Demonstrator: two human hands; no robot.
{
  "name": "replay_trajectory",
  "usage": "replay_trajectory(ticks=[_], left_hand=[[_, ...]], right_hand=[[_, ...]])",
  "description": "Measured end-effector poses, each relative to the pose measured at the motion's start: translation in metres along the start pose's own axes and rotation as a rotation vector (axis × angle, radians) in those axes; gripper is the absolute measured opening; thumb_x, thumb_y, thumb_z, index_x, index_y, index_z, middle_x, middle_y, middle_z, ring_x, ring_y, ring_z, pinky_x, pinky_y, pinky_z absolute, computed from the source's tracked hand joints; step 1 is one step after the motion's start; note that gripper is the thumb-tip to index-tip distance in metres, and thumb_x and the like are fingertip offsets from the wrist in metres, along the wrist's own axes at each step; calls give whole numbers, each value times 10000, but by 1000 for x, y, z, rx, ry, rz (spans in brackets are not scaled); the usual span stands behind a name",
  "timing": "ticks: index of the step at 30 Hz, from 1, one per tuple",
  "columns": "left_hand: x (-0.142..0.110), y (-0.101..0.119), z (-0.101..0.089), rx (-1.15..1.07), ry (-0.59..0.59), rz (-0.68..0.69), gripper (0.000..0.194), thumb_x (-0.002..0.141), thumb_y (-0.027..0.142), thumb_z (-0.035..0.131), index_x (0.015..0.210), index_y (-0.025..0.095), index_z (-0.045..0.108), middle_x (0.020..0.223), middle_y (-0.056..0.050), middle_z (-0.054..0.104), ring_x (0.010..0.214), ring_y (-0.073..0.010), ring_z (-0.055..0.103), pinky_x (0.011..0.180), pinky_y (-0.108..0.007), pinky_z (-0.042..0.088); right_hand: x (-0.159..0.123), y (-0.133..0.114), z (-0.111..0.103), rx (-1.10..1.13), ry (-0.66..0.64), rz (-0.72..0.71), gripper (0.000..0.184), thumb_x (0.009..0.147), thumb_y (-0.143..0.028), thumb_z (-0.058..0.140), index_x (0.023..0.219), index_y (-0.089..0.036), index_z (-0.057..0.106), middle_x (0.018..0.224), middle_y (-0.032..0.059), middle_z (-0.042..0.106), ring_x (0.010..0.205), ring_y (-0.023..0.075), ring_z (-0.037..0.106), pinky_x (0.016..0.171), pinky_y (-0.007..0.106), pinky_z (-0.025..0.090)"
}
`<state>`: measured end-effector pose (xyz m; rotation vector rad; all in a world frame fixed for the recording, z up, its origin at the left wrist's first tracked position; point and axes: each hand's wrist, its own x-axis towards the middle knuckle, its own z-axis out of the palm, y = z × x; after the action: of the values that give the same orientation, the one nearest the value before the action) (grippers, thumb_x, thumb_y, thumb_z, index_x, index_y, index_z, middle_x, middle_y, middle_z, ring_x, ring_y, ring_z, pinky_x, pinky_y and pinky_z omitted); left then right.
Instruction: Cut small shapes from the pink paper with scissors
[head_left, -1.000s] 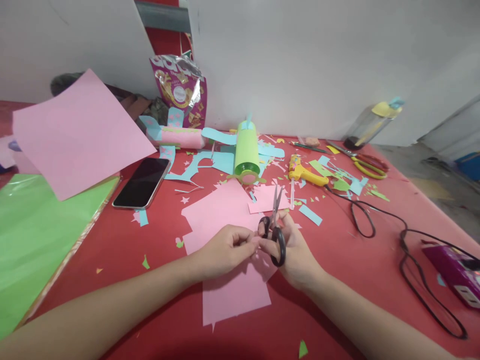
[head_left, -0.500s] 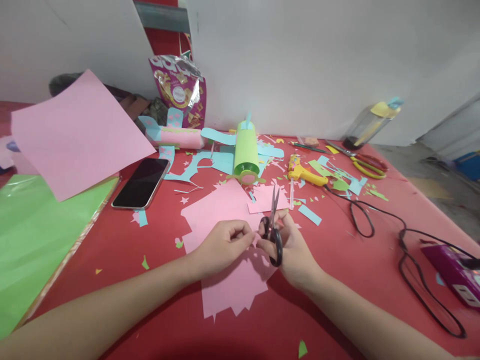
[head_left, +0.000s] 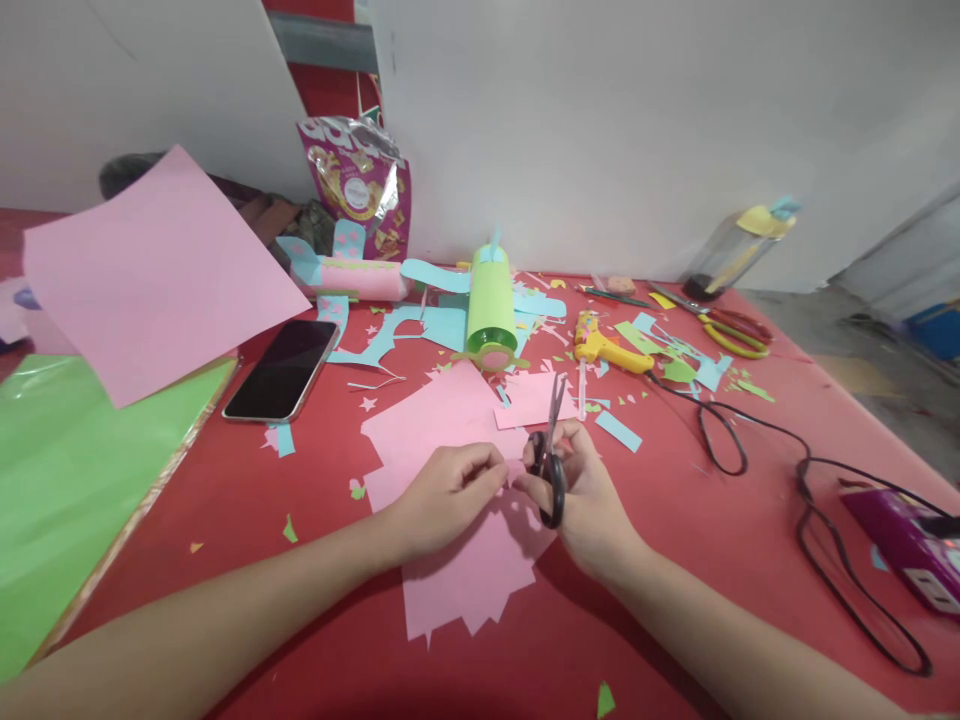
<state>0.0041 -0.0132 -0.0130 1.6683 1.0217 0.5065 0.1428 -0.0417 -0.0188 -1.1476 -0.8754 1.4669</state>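
Observation:
My left hand (head_left: 456,492) pinches a small piece of pink paper (head_left: 515,472) between thumb and fingertips. Black-handled scissors (head_left: 553,480) sit in my right hand (head_left: 585,495), blades pointing up and away from me. The right thumb and fingertips reach the small pink piece from the other side; its exact outline is partly hidden by the fingers. Beneath both hands lies a larger pink sheet (head_left: 465,600) with jagged cut edges. Just beyond the scissors is a pink paper strip (head_left: 529,400).
A green paper-wrapped bottle (head_left: 491,300) and a pink one (head_left: 364,278) lie at the back. A yellow glue gun (head_left: 611,350) trails its black cord to a purple power strip (head_left: 900,545). At left are a phone (head_left: 283,370) and green sheets (head_left: 82,480). Paper scraps surround them.
The scissors in my right hand have tilted slightly, their blades now closer together. Both hands stay almost in place, with the small pink piece turned a little between the fingertips.

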Motion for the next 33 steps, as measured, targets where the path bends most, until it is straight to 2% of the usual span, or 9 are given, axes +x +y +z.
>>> replay_trajectory(ticks=[4,10,15,20,33], left_hand=[[0,-4,2,131,-18,71,276,795,271,336,555,150,398,499,50,371,472,-66,341,464,-183,280],[-1,-5,3,132,-7,125,260,799,218,325,555,152,389,505,44,428,466,-60,374,468,-170,300],[-1,-6,4,128,-19,107,260,789,205,333,537,155,374,488,45,426,450,-59,368,449,-167,292],[0,-8,4,124,-49,111,256,774,182,338,520,160,354,481,49,411,439,-57,354,437,-166,279],[0,-8,4,87,-63,101,258,772,165,337,515,162,349,503,44,436,453,-55,368,439,-165,291]], right_hand=[[-1,0,0,-4,-2,-16,375,576,-81,642,715,-233,329,646,-92,449,441,32,403,377,145,342],[-1,-1,1,-24,1,-26,377,571,-85,647,719,-234,334,644,-91,448,461,35,401,403,146,356],[-1,-1,0,-16,31,2,377,569,-115,657,720,-233,332,655,-81,460,467,44,417,372,142,336],[0,0,-1,-21,21,-19,392,557,-122,674,716,-231,332,657,-76,475,512,67,473,392,158,377],[2,2,-2,-34,21,3,393,573,-156,682,729,-236,330,652,-77,472,491,75,491,342,148,342]])
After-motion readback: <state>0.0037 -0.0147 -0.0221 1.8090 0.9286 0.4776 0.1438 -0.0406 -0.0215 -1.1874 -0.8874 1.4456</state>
